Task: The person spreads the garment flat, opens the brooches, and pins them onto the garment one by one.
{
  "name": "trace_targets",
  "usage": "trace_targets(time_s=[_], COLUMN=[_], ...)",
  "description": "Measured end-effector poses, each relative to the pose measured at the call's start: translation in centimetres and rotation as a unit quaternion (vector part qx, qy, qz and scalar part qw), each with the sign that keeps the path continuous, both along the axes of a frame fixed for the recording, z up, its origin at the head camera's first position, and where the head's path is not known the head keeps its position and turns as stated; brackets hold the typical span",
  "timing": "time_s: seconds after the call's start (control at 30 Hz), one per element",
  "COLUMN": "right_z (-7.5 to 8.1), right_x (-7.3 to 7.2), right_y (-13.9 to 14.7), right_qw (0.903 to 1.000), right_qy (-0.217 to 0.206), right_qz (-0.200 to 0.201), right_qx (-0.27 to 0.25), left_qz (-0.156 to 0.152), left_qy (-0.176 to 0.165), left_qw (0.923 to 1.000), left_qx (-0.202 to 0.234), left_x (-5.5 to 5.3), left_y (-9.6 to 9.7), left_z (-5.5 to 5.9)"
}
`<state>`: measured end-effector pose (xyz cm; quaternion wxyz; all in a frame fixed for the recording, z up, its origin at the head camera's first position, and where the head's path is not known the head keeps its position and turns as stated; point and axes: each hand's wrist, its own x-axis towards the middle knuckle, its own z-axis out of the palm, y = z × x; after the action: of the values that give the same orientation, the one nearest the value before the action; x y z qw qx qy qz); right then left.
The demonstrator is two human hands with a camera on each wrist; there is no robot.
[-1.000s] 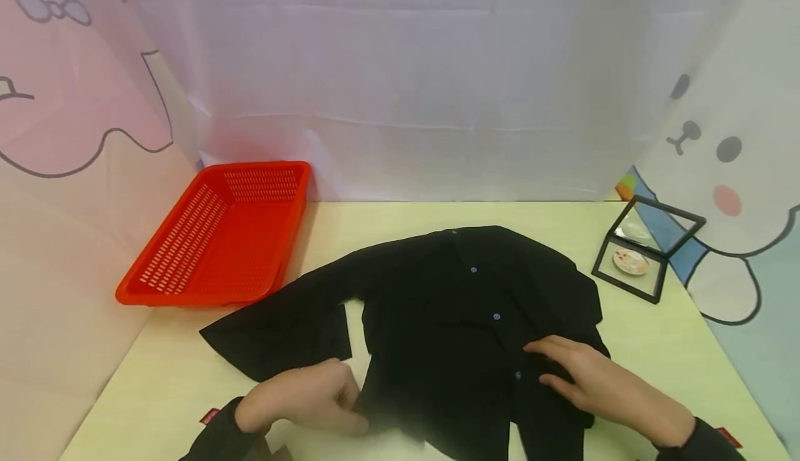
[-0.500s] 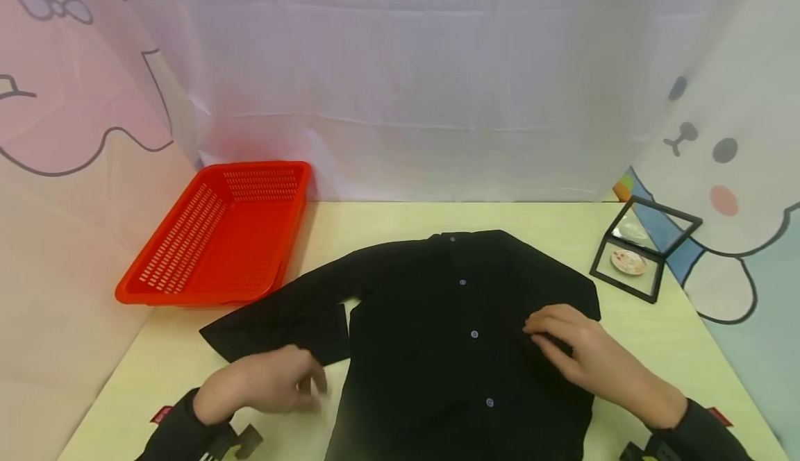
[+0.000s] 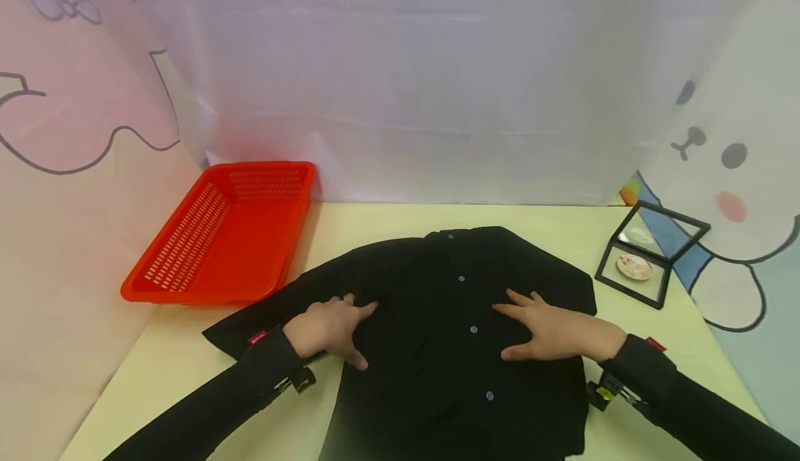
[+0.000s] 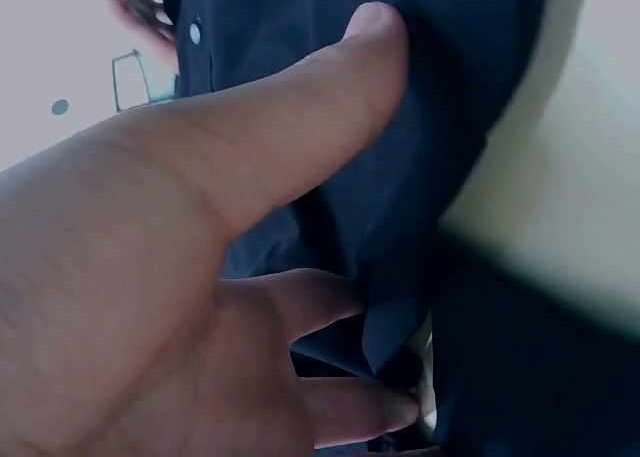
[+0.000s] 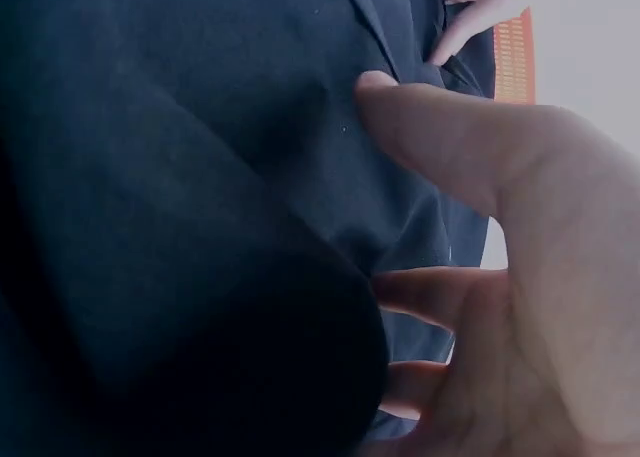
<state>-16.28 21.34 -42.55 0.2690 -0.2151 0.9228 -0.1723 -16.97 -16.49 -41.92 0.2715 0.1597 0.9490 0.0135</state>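
Note:
A black button-up shirt [image 3: 431,350] lies front up, its collar toward the back wall and its lower end running out of the head view. Near the armpit of the sleeve on the left, my left hand [image 3: 328,328] rests on the cloth with fingers spread. My right hand [image 3: 550,329] touches the opposite side of the shirt front, its thumb and fingers also apart. In the left wrist view, the left thumb [image 4: 310,117] lies along the dark fabric [image 4: 280,37]. Loose folds of cloth [image 5: 200,177] surround the right fingers [image 5: 430,295] in the right wrist view.
A red plastic basket [image 3: 250,239] stands at the back left, beside the sleeve. At the right edge of the pale table [image 3: 369,218] is an open black-framed clear case [image 3: 631,294] with a small patterned oval piece [image 3: 635,266] inside. Printed curtains [image 3: 400,100] enclose the table.
The left hand let go of the lower shirt edge and moved up to the sleeve's armpit. The shirt front now lies flatter, its button line shifted left. The right hand also moved up, its fingers spreading.

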Motion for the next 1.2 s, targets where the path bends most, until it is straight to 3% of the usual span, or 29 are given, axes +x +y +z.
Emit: trace_targets(time_s=[0.1, 0.3, 0.4, 0.47, 0.6, 0.7, 0.83, 0.93, 1.0, 1.1, 1.2], right_z=[-0.2, -0.8, -0.9, -0.9, -0.3, 0.5, 0.8, -0.2, -1.1, -1.9, -1.2], right_x=[-0.6, -1.5, -1.8, -1.6, -0.3, 1.2, 3.5, 5.4, 6.6, 7.6, 7.6], right_y=[-0.6, -2.5, -3.5, -3.8, -2.6, -0.1, 3.1, 4.1, 4.2, 4.3, 5.1], right_qw=[1.0000, 0.9984, 0.9952, 0.9909, 0.9752, 0.9679, 0.9769, 0.9776, 0.9742, 0.9701, 0.9676], right_qy=[0.001, 0.054, 0.096, 0.131, 0.210, 0.229, 0.132, 0.027, -0.010, -0.022, 0.027], right_qz=[-0.008, -0.012, -0.013, -0.018, -0.049, -0.094, -0.164, -0.196, -0.199, -0.189, -0.194], right_qx=[0.005, 0.005, -0.009, -0.026, -0.049, -0.041, -0.037, -0.071, -0.106, -0.151, -0.160], left_qz=[0.016, 0.056, 0.071, 0.072, 0.049, -0.004, -0.058, -0.053, -0.049, -0.039, -0.035], left_qy=[0.010, 0.040, 0.065, 0.080, 0.093, 0.081, 0.009, -0.050, -0.069, -0.082, -0.080], left_qw=[0.9994, 0.9955, 0.9924, 0.9912, 0.9935, 0.9965, 0.9938, 0.9919, 0.9911, 0.9891, 0.9864], left_qx=[-0.028, -0.065, -0.077, -0.077, -0.044, 0.018, 0.094, 0.104, 0.103, 0.116, 0.139], left_x=[-1.6, -4.3, -5.1, -4.8, -2.7, -0.2, 3.1, 5.0, 5.8, 6.4, 6.5], left_y=[0.1, -0.6, -0.7, -0.8, -0.1, 1.0, 1.7, 1.4, 1.1, 0.6, 0.1], left_z=[0.2, 0.1, 0.1, 0.0, 0.2, 0.5, 0.5, -0.2, -0.7, -1.4, -1.7])
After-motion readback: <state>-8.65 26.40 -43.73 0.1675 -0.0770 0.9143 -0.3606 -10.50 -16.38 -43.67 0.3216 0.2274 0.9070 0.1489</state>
